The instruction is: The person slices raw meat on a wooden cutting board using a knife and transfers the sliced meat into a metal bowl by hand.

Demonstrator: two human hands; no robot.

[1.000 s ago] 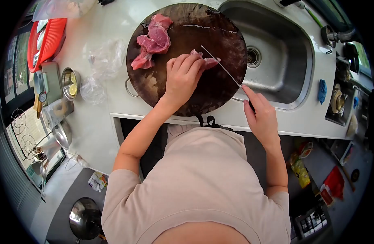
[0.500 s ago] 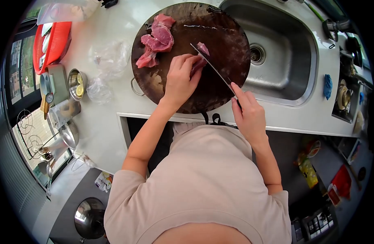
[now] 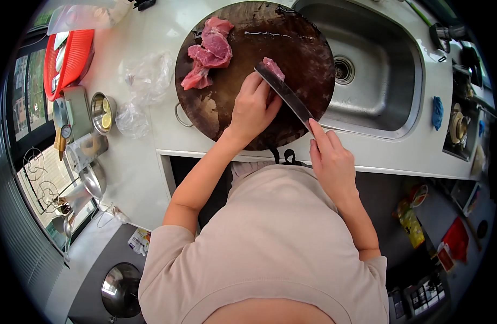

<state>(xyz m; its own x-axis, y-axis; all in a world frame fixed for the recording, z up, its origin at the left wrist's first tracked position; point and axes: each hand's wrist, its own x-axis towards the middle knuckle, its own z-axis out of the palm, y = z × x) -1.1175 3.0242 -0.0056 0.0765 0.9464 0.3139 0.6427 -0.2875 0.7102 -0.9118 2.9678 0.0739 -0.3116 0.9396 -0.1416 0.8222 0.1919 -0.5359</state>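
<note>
My right hand (image 3: 335,164) is closed round the handle of a knife (image 3: 285,95). Its broad dark blade slants across the round wooden chopping board (image 3: 308,65), with its flat face tilted up. A small cut piece of raw meat (image 3: 274,68) lies along the blade's far side, near the tip. On the near side, the bent fingers of my left hand (image 3: 252,110) press down close to the blade, holding a piece of meat that is mostly hidden by the blade and fingers. Larger pieces of raw meat (image 3: 213,51) rest at the board's upper left.
A steel sink (image 3: 378,102) adjoins the board on the right. To the left lie clear plastic bags (image 3: 134,119), a metal bowl with yellow slices (image 3: 103,112) and a red basket (image 3: 75,62). A blue cloth-like item (image 3: 436,113) lies right of the sink.
The knife has tilted so that its flat face now shows, and the small piece beyond it looks larger. My left hand has shifted slightly right; my right hand has moved slightly down.
</note>
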